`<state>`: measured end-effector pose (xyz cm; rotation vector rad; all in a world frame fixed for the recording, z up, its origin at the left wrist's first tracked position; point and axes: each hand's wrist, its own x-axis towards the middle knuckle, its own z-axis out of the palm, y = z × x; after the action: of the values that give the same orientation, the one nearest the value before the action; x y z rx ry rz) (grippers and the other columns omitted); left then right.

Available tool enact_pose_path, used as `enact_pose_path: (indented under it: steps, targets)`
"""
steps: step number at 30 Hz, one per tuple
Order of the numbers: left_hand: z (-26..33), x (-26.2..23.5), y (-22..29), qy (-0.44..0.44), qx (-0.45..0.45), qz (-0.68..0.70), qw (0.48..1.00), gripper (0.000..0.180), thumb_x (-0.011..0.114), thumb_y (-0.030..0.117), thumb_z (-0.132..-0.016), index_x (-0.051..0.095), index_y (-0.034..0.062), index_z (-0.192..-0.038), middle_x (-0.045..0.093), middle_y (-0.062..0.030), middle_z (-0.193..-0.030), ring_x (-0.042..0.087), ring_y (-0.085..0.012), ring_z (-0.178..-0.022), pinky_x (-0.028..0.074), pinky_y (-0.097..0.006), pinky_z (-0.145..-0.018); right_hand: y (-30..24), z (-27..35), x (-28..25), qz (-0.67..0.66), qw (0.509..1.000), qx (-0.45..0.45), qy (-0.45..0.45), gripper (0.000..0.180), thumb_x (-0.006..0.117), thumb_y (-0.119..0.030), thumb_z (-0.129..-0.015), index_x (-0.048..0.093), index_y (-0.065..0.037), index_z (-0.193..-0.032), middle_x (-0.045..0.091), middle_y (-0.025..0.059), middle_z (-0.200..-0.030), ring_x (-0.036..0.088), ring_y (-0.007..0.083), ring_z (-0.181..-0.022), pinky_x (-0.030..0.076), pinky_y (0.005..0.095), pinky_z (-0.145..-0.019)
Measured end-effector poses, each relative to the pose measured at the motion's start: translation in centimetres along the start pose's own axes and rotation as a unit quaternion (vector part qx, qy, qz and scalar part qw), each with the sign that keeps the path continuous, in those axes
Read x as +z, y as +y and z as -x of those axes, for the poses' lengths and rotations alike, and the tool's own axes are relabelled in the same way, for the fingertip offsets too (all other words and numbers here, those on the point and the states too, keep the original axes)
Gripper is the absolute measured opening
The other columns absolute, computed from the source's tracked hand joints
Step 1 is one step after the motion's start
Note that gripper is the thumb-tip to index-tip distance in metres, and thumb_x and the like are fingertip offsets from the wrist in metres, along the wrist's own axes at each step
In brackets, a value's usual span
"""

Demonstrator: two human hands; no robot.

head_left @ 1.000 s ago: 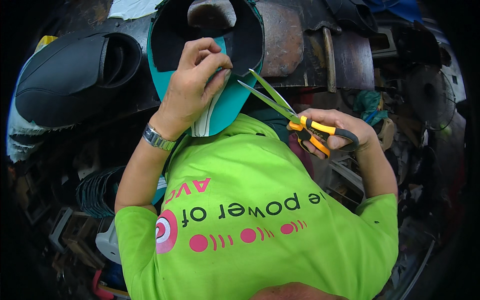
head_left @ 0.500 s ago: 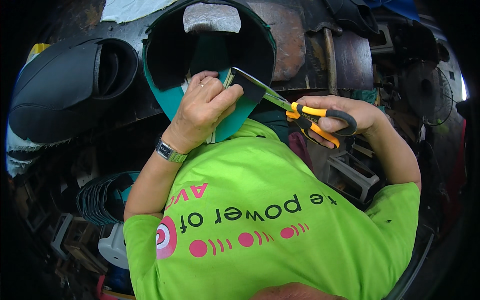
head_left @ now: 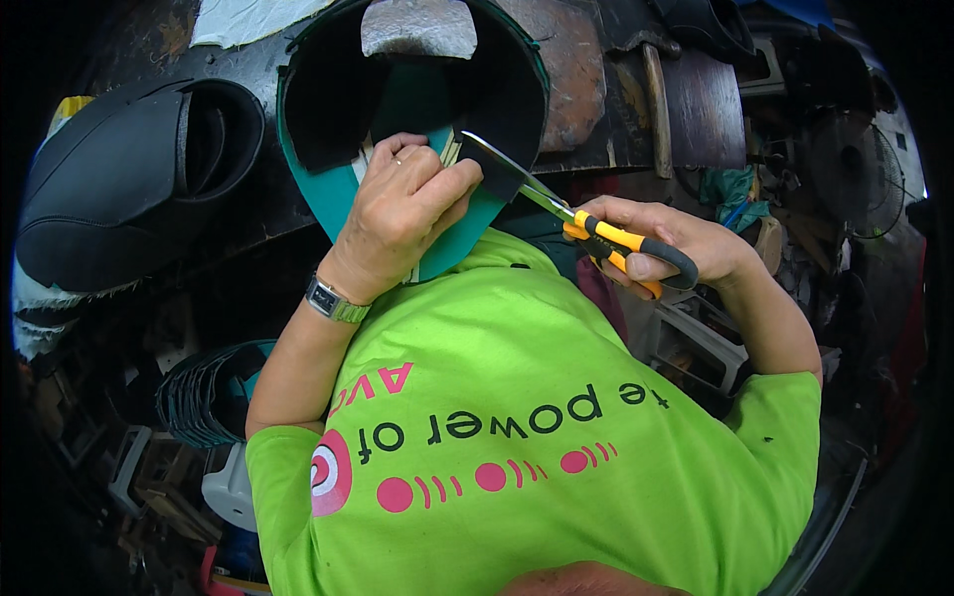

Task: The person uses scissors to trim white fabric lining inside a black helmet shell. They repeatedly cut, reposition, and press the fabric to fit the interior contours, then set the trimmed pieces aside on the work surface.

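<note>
A curved piece with a black inside and a green face [head_left: 323, 199] stands at the table's near edge, its lower part reaching toward my green shirt. Pale strips [head_left: 450, 149] show on it beside my fingers. My left hand [head_left: 402, 219] is closed on its near part, thumb and fingers pinched together; the fingertips are partly hidden. My right hand [head_left: 686, 238] grips scissors with yellow-orange and black handles [head_left: 621, 236]. Their blades point up and left, and lie along a black flap [head_left: 494, 171] of the piece, just right of my left hand.
A big black padded form [head_left: 109, 189] lies at the left. On the table behind are a shiny metal block [head_left: 419, 28] and a hammer with a wooden handle [head_left: 658, 109]. Stacked curved pieces [head_left: 204, 392] and stools [head_left: 696, 338] stand below, and a fan [head_left: 860, 184] at right.
My right hand has shifted slightly left and down, and the scissor handles look closer together. My left hand keeps its hold in almost the same place.
</note>
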<state>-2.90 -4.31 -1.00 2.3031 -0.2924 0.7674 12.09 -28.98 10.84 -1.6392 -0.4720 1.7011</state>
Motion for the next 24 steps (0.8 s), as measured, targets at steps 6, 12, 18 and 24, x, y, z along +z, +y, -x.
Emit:
enact_pose_path:
  steps: [6,12,18,24]
  targets:
    - [0.2,0.2,-0.2,0.003,0.001,-0.003,1.000,0.026,0.079,0.003,-0.080,0.069,0.0055,-0.103,0.049,-0.0052,-0.076,0.057,-0.0228,-0.071,0.054,-0.044,-0.089,0.0,0.8,0.1,-0.043,0.997,0.054,0.017,0.065,0.082,-0.035,-0.087,0.056,-0.004,-0.138,0.062,-0.0017,-0.084,0.057,0.0046,-0.071,0.044,0.0199,-0.060]
    - [0.0,-0.2,-0.2,-0.010,0.011,0.003,1.000,0.023,0.080,0.005,-0.079,0.068,0.0073,-0.099,0.049,-0.0047,-0.077,0.057,-0.0227,-0.071,0.053,-0.041,-0.084,1.0,0.0,0.3,0.036,0.996,0.003,0.078,0.062,0.087,-0.023,-0.085,0.061,0.000,-0.136,0.059,-0.0042,-0.081,0.049,0.0026,-0.065,0.038,0.0183,-0.057]
    - [-1.4,-4.3,2.7,-0.145,0.092,0.100,0.980,0.021,0.084,0.019,-0.078,0.067,0.0080,-0.082,0.049,-0.0030,-0.072,0.057,-0.0214,-0.069,0.049,-0.036,-0.073,3.0,-0.9,-0.7,0.054,0.995,0.001,0.084,0.067,0.089,-0.006,-0.078,0.060,-0.004,-0.139,0.059,-0.0044,-0.100,0.050,0.0014,-0.079,0.042,0.0175,-0.070]
    - [-6.9,-12.8,3.4,0.013,0.108,-0.097,0.989,0.012,0.080,0.007,-0.082,0.074,0.0043,-0.093,0.067,-0.0063,-0.086,0.065,-0.0211,-0.077,0.051,-0.033,-0.065,4.6,-3.3,0.9,0.027,0.949,-0.228,0.217,0.066,0.086,-0.005,-0.082,0.058,-0.009,-0.141,0.057,-0.0061,-0.091,0.053,0.0037,-0.082,0.046,0.0209,-0.076]
